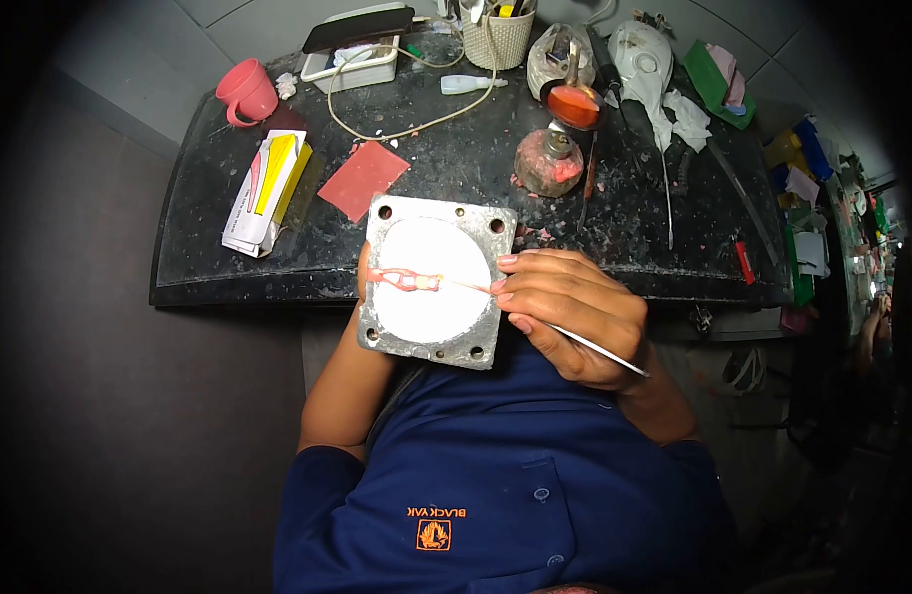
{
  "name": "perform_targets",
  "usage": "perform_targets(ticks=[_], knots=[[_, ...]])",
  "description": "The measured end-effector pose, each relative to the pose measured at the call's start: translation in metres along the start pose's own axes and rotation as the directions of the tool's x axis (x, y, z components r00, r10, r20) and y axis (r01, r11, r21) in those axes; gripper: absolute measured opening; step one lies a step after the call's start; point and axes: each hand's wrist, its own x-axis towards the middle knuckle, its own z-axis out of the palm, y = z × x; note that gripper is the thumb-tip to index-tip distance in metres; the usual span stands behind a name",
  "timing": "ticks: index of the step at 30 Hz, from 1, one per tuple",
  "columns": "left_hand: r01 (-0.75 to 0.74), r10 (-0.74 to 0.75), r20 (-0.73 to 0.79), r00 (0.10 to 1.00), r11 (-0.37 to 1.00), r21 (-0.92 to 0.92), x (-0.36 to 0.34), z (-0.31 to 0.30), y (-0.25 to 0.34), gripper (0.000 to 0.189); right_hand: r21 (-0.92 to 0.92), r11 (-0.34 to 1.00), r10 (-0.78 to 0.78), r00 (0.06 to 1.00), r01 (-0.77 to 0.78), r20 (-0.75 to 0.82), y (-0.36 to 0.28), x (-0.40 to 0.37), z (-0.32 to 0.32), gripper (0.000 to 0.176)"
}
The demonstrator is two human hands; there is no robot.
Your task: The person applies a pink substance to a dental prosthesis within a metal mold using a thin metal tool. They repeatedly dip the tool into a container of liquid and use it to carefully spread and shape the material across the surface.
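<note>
A square metal dental flask (pixel 375 319) with holes at its corners is held up in front of my chest, tilted toward me. White plaster (pixel 426 322) fills its round opening. Across the plaster lies a strip of pink wax (pixel 387 276) with a few tooth-coloured pieces (pixel 423 283) at its end. My left hand (pixel 364 275) grips the flask from its left side and underneath, most of its fingers hidden. Pinched in my right hand (pixel 575 312) is a slim wax carver (pixel 600 348), its tip over the plaster near the teeth. My right fingertips meet the flask's right edge.
On the dark bench are a pink wax sheet (pixel 364 181), a yellow-and-white box (pixel 266 195), a pink mug (pixel 246 92) and a spirit burner (pixel 549 163). A white tray (pixel 349 67), a corded cable (pixel 416 130) and a utensil basket (pixel 498 42) stand behind; a long metal tool (pixel 667 203) lies right.
</note>
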Motion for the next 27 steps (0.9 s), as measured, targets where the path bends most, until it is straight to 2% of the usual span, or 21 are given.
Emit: perform_targets(ticks=[2,3,4,5,6,7,8,9,10,11,12,14,15,17,18,20,21,23,24,26,27], knots=[[-0.081,0.095,-0.181,0.979,0.993,0.085,-0.004,0.028,-0.008,0.088,-0.024,1.000,-0.001,1.000,0.002,0.013,-0.002,0.000,-0.001,0.017],[-0.080,0.094,-0.182,0.979,0.993,0.085,-0.001,0.015,-0.005,0.088,-0.024,1.000,0.000,1.000,0.000,0.014,-0.003,0.000,-0.001,0.017],[-0.025,0.033,0.048,0.998,0.989,-0.144,0.003,-0.011,0.000,0.088,-0.022,1.000,0.018,1.000,-0.017,0.014,-0.004,0.000,-0.001,0.013],[0.080,0.022,0.283,0.959,0.935,-0.346,0.006,-0.024,0.003,0.088,-0.020,0.999,0.035,0.999,-0.034,0.014,-0.005,0.000,-0.001,0.011],[0.081,0.022,0.283,0.959,0.935,-0.347,0.002,-0.006,0.001,0.088,-0.020,0.999,0.035,0.999,-0.035,0.014,-0.005,-0.001,-0.001,0.011],[0.014,-0.008,0.033,0.999,0.981,-0.193,-0.004,0.029,-0.003,0.087,-0.029,0.999,0.035,0.999,-0.035,0.016,-0.006,-0.001,-0.001,0.011],[-0.011,0.006,-0.221,0.975,1.000,-0.022,-0.008,0.048,-0.005,0.086,-0.038,0.999,0.035,0.999,-0.034,0.017,-0.006,-0.002,-0.001,0.011],[-0.011,0.005,-0.221,0.975,1.000,-0.022,-0.003,0.015,-0.004,0.086,-0.038,0.999,0.035,0.999,-0.034,0.018,-0.006,-0.002,-0.001,0.011],[-0.011,-0.001,-0.087,0.996,0.991,-0.135,0.006,-0.045,-0.002,0.087,-0.036,0.999,0.031,0.999,-0.030,0.018,-0.006,-0.002,-0.002,0.011],[0.004,0.008,0.048,0.999,0.970,-0.244,0.010,-0.078,-0.001,0.087,-0.034,0.999,0.027,0.999,-0.026,0.019,-0.006,-0.003,-0.002,0.011],[0.004,0.008,0.048,0.999,0.970,-0.244,0.010,-0.072,-0.001,0.087,-0.034,0.999,0.028,0.999,-0.027,0.019,-0.006,-0.003,-0.002,0.011],[-0.031,0.035,0.076,0.997,0.999,-0.042,0.008,-0.051,-0.002,0.087,-0.032,0.999,0.020,0.999,-0.019,0.026,-0.006,-0.003,-0.003,0.011],[-0.031,0.034,0.077,0.996,0.999,-0.042,0.009,-0.057,0.000,0.087,-0.033,0.999,0.019,0.999,-0.018,0.026,-0.006,-0.003,-0.003,0.011],[0.067,-0.029,0.169,0.985,0.972,-0.225,0.012,-0.075,0.005,0.087,-0.028,1.000,0.014,0.999,-0.013,0.035,-0.006,-0.003,-0.003,0.011],[0.067,-0.029,0.170,0.985,0.972,-0.225,0.011,-0.062,0.005,0.087,-0.028,1.000,0.013,0.999,-0.012,0.035,-0.006,-0.004,-0.004,0.011],[0.234,-0.184,0.250,0.951,0.954,-0.186,0.008,-0.022,0.008,0.087,-0.034,0.999,-0.011,0.998,0.013,0.060,-0.005,-0.004,-0.005,0.017],[0.233,-0.183,0.250,0.951,0.954,-0.186,0.011,-0.042,0.007,0.087,-0.034,0.999,-0.011,0.998,0.013,0.060,-0.005,-0.004,-0.005,0.017],[0.167,-0.091,0.332,0.939,0.964,-0.208,0.020,-0.104,0.006,0.088,-0.019,1.000,-0.013,0.998,0.014,0.055,-0.005,-0.004,-0.005,0.017],[0.167,-0.091,0.332,0.939,0.964,-0.208,0.020,-0.107,0.005,0.088,-0.019,1.000,-0.013,0.998,0.014,0.055,-0.005,-0.004,-0.006,0.017],[0.043,-0.038,0.164,0.986,0.999,-0.028,0.020,-0.113,0.004,0.088,-0.016,1.000,0.000,0.998,0.001,0.067,-0.006,-0.004,-0.007,0.016],[0.043,-0.038,0.164,0.986,0.999,-0.028,0.021,-0.110,0.005,0.088,-0.016,1.000,0.000,0.998,0.001,0.067,-0.006,-0.004,-0.007,0.016]])
